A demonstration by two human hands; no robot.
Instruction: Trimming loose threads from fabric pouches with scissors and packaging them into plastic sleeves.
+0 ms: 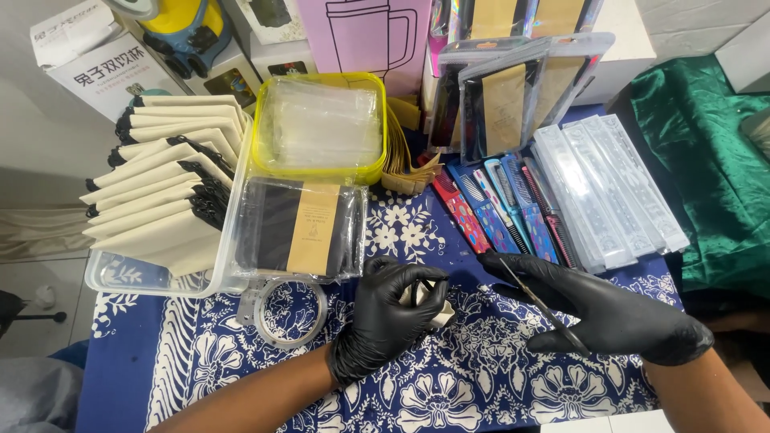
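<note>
Both my hands wear black gloves. My left hand point(393, 313) is closed around a small cream fabric piece point(441, 313) with a black cord, held just above the blue floral tablecloth point(449, 385). My right hand point(605, 309) grips a pair of slim dark scissors point(545, 309), whose blades point up-left toward the left hand, a short gap away from the fabric piece.
A clear tray point(108, 277) holds cream pouches with black cords and packaged black items with tan bands point(301, 228). A yellow-rimmed box point(317, 128) holds clear bags. Colourful combs point(501, 212), clear sleeves point(609, 188) and a tape roll point(281, 309) lie nearby; green cloth point(706, 160) is at right.
</note>
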